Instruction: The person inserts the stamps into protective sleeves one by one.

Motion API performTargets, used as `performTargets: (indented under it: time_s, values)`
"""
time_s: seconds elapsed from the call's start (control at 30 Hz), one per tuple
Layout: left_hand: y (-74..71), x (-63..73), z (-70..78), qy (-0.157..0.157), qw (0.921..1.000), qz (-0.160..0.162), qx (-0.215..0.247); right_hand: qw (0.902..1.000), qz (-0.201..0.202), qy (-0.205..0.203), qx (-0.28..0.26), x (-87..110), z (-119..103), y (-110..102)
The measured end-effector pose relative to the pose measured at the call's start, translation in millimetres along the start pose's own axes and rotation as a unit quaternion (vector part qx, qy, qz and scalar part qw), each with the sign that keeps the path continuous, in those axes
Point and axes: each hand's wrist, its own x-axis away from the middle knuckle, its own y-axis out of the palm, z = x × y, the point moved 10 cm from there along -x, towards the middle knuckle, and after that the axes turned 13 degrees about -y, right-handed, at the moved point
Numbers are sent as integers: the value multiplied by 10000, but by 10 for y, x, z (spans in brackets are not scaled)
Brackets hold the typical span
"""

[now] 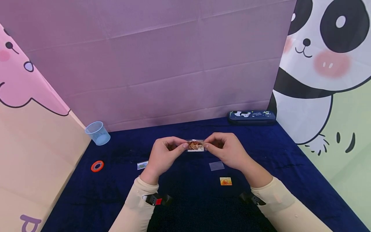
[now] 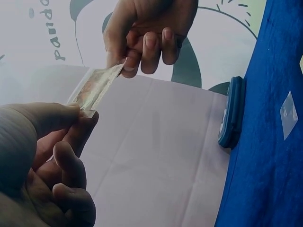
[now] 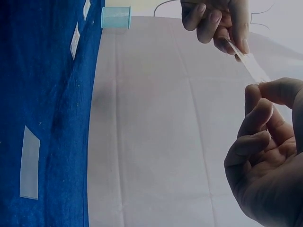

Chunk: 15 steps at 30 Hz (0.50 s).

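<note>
A small brown picture card (image 1: 195,145) in what looks like a clear plastic sleeve is held up between both hands above the dark blue cloth. My left hand (image 1: 166,154) pinches its left end between thumb and index finger. The right hand (image 1: 229,151) pinches the opposite end the same way. Seen from the left wrist, the sleeved card (image 2: 97,87) slants between the two hands; from the right wrist it shows nearly edge-on. Below the right hand lie a translucent sleeve (image 1: 216,166) and a yellow-orange card (image 1: 225,181). Beside the left wrist is another picture card (image 1: 142,165), partly hidden.
At the far left a translucent blue cup (image 1: 98,134) stands tilted in view, with a red-orange ring-shaped roll (image 1: 94,168) nearer. A dark blue pencil case (image 1: 251,118) lies along the back right. Printed cloth walls enclose the table (image 1: 121,199) at the back and sides.
</note>
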Motion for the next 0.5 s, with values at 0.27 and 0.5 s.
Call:
performTargets:
  time_s: [0.27,0.5]
  values:
    - [6,8,13,-28,10000,-20,-7,9999,-45,-11,96,6,9,9]
    - [14,0,-11,-23,10000,-61,-64,9997,-99,60,215,8,26,22]
